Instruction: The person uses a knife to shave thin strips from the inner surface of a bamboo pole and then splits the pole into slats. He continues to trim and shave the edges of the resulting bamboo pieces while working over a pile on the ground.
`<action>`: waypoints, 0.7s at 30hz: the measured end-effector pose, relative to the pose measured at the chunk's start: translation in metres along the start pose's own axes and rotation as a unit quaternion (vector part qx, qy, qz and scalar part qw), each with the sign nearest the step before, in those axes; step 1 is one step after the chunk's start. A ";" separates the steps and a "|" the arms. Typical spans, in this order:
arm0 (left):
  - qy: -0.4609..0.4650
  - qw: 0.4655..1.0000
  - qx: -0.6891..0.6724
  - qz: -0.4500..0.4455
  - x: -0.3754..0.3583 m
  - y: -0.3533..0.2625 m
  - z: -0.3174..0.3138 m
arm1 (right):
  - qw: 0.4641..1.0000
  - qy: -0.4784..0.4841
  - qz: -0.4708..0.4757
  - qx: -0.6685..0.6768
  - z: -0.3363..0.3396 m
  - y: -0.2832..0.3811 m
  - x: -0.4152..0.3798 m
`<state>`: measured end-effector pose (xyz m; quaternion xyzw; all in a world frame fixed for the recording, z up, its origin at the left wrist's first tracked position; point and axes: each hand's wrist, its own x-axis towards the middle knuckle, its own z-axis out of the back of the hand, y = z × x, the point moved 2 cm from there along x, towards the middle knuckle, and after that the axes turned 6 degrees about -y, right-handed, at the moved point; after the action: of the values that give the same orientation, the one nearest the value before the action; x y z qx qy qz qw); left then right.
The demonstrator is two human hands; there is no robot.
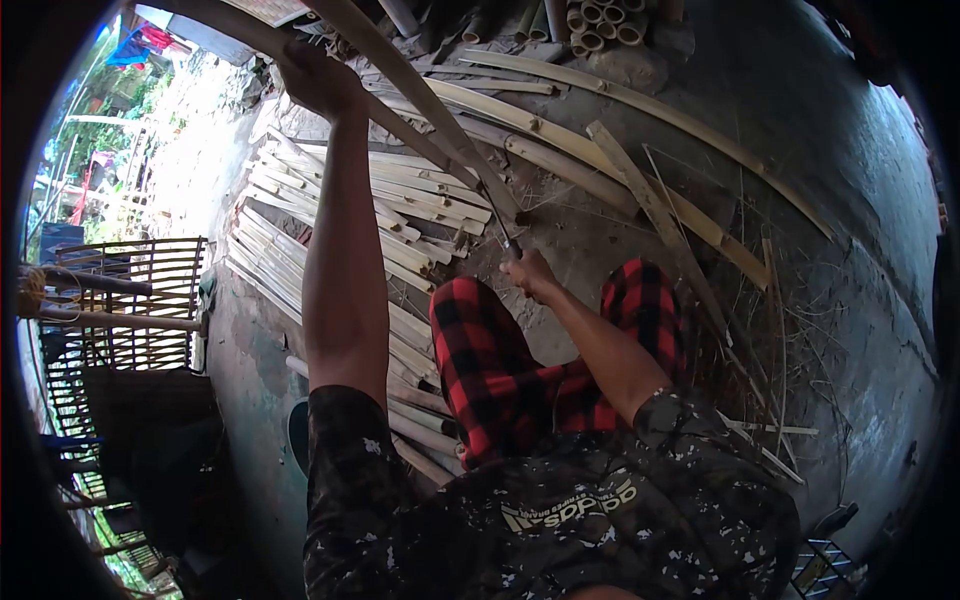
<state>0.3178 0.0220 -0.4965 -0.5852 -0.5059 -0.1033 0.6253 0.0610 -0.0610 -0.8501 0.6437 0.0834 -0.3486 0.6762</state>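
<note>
L. hand (318, 80), fingers wrapped tight, holds a long split-bamboo strip (410, 134), upper ctr., prob. light, stiff, sharp-edged, best held mid-length; at its near end, a knife (512, 246) in R. hand (534, 277), fingers curled shut.

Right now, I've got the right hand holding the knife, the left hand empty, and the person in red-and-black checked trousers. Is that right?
Not quite: the left hand isn't empty. The head view shows it gripping a bamboo strip. The right hand does hold the knife, and the checked trousers are red and black.
</note>
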 end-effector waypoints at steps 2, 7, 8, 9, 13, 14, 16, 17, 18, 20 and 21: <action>-0.017 0.999 0.012 -0.038 -0.002 0.006 -0.003 | 0.998 0.006 -0.060 0.020 0.005 -0.017 0.011; 0.020 0.999 0.037 -0.015 0.000 0.004 -0.009 | 0.999 0.027 -0.036 -0.017 0.025 -0.022 0.014; 0.019 0.999 0.026 -0.016 -0.002 0.002 -0.006 | 0.999 0.030 -0.030 -0.026 0.026 -0.032 0.007; 0.020 1.000 0.011 -0.022 -0.004 0.000 -0.003 | 0.995 0.032 -0.092 -0.003 0.026 -0.047 0.008; 0.006 1.000 -0.008 -0.026 0.002 0.008 -0.006 | 0.990 0.043 -0.136 0.009 0.041 -0.068 0.020; 0.008 1.000 -0.011 -0.024 0.003 0.014 -0.007 | 0.993 0.048 -0.110 -0.015 0.046 -0.070 0.015; 0.013 0.999 -0.028 0.019 0.000 0.015 -0.001 | 0.990 0.041 -0.135 -0.004 0.046 -0.076 0.013; 0.015 0.997 -0.051 0.055 0.000 0.014 -0.002 | 0.989 0.035 -0.144 0.005 0.046 -0.075 0.014; 0.017 0.993 -0.073 0.090 0.000 0.014 -0.001 | 0.988 0.034 -0.149 -0.002 0.047 -0.076 0.012; 0.007 0.992 -0.084 0.090 0.001 0.011 0.003 | 0.987 0.035 -0.154 -0.015 0.053 -0.080 0.009; 0.005 0.994 -0.064 0.085 0.002 0.012 0.009 | 0.986 0.041 -0.159 0.009 0.055 -0.082 0.009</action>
<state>0.3233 0.0338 -0.5042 -0.6645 -0.4433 -0.0847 0.5956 0.0017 -0.1099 -0.9127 0.6420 0.2092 -0.4257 0.6024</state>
